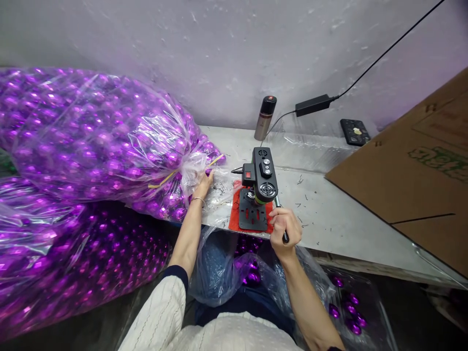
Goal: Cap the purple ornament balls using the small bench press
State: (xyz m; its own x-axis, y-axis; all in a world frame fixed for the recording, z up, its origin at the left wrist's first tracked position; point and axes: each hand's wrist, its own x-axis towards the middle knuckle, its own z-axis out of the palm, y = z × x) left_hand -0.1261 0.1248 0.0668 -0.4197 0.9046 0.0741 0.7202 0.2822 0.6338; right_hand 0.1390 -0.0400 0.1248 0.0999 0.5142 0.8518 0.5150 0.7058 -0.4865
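Observation:
A small black bench drill press (pixel 260 181) stands on a red mat (pixel 236 214) at the front of a white table (pixel 329 214). My right hand (pixel 285 231) is closed round the press's black lever handle (pixel 281 222). My left hand (pixel 203 186) reaches to the tied neck of a big clear plastic bag full of shiny purple balls (pixel 95 141), fingers against the plastic at the opening; whether they hold a ball is hidden. A yellow tie (pixel 166 179) binds the bag's neck.
A second bag of purple balls (pixel 73 263) lies lower left. A bluish plastic bag (pixel 226 273) with a few purple balls sits in my lap, more balls (pixel 347 307) lower right. A steel flask (pixel 265 118), power adapter (pixel 313 105), black phone (pixel 354 131) and cardboard box (pixel 413 175) are around the table.

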